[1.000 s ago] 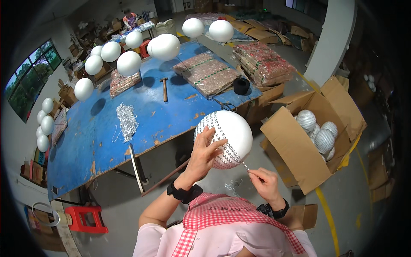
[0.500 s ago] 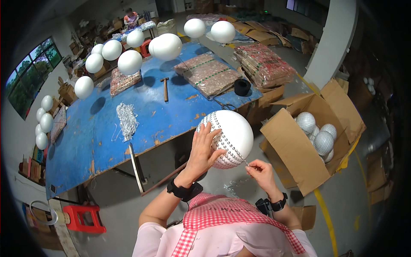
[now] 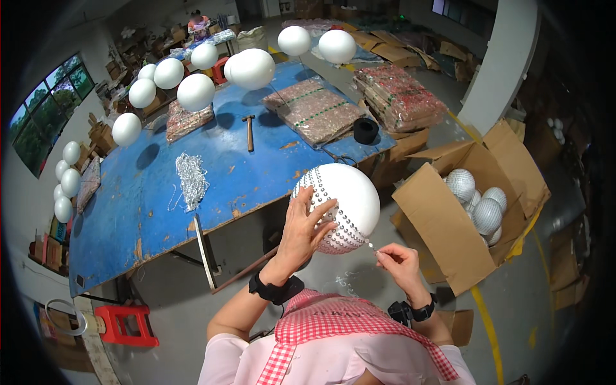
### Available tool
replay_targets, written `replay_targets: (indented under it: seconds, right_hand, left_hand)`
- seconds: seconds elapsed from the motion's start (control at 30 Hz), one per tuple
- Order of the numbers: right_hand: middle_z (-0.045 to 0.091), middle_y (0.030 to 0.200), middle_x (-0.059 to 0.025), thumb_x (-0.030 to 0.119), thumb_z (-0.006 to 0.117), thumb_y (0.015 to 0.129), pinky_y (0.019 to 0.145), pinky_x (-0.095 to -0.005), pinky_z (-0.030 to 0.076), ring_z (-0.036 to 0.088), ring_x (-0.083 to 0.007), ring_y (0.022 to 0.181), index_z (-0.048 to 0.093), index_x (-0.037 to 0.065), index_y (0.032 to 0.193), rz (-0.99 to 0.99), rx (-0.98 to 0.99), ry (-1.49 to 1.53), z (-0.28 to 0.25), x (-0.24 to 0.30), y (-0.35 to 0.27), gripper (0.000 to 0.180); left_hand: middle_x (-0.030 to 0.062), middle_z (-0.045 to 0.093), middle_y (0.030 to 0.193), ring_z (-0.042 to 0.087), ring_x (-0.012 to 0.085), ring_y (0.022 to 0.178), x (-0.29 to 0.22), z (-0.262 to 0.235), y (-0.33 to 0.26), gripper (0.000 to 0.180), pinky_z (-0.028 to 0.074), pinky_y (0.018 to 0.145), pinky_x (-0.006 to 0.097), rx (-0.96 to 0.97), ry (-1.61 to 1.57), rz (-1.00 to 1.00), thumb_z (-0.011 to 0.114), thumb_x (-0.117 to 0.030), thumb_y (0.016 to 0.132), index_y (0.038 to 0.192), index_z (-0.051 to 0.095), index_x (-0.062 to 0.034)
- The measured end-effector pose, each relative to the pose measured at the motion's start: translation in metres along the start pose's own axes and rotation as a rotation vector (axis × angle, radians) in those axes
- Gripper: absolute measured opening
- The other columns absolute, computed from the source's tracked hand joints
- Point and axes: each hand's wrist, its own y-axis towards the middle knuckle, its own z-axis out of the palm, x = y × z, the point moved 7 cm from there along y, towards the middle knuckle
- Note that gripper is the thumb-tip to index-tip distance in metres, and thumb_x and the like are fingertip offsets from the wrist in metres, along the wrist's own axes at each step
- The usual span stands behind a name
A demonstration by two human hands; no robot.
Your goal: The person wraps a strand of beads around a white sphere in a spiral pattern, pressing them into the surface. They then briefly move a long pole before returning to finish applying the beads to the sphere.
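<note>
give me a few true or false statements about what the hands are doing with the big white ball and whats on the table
1. The left hand rests spread on the large white foam ball partly covered in rows of silver beads. True.
2. The right hand grips the wooden-handled hammer. False: the hammer lies on the blue worktable; the right hand pinches a thin bead strand beside the ball.
3. The open cardboard box holds silver-covered balls. True.
4. The black tape roll lies on the floor. False: it sits on the table's far right part.
</note>
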Motion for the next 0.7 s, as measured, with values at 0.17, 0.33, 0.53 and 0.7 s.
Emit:
replay_targets:
  seconds: [0.17,0.33,0.53,0.7]
  right_hand:
    - [0.063,0.071,-0.0068,0.002,0.069,0.079,0.054,-0.0234,0.044,0.059,-0.0122,0.060,0.067,-0.002,0.085,-0.366,0.123,-0.247,0.014,0.050,-0.014,0.008]
    - [0.063,0.073,-0.0094,0.001,0.069,0.078,0.053,-0.0255,0.044,0.060,-0.0169,0.060,0.067,-0.001,0.086,-0.341,0.097,-0.365,0.015,0.047,-0.009,0.009]
    - [0.064,0.075,-0.0092,0.002,0.069,0.078,0.055,-0.0264,0.046,0.060,-0.0168,0.060,0.067,-0.001,0.088,-0.263,0.081,-0.398,0.014,0.035,-0.003,0.011]
    - [0.063,0.071,-0.0078,-0.001,0.071,0.075,0.051,-0.0248,0.042,0.058,-0.0126,0.059,0.067,-0.002,0.086,-0.326,0.224,-0.268,0.021,0.049,-0.009,0.012]
  left_hand:
    - [0.0210,0.038,0.142,0.036,0.0428,0.132,-0.001,0.005,-0.003,0.036,0.030,0.106,0.054,-0.023,0.070,0.048,0.071,-0.015,0.080,0.115,0.065,-0.0183]
    - [0.0179,0.044,0.139,0.037,0.0406,0.132,0.009,0.007,-0.002,0.035,0.029,0.106,0.054,-0.005,0.031,0.013,0.069,-0.012,0.081,0.115,0.065,-0.0181]
    - [0.0143,0.047,0.137,0.038,0.0387,0.131,0.007,0.010,0.001,0.037,0.030,0.105,0.054,0.015,0.100,0.039,0.068,-0.011,0.082,0.118,0.064,-0.0189]
    - [0.0140,0.047,0.137,0.038,0.0379,0.131,0.005,0.013,0.002,0.037,0.030,0.105,0.054,0.059,0.138,0.060,0.067,-0.011,0.083,0.118,0.063,-0.0190]
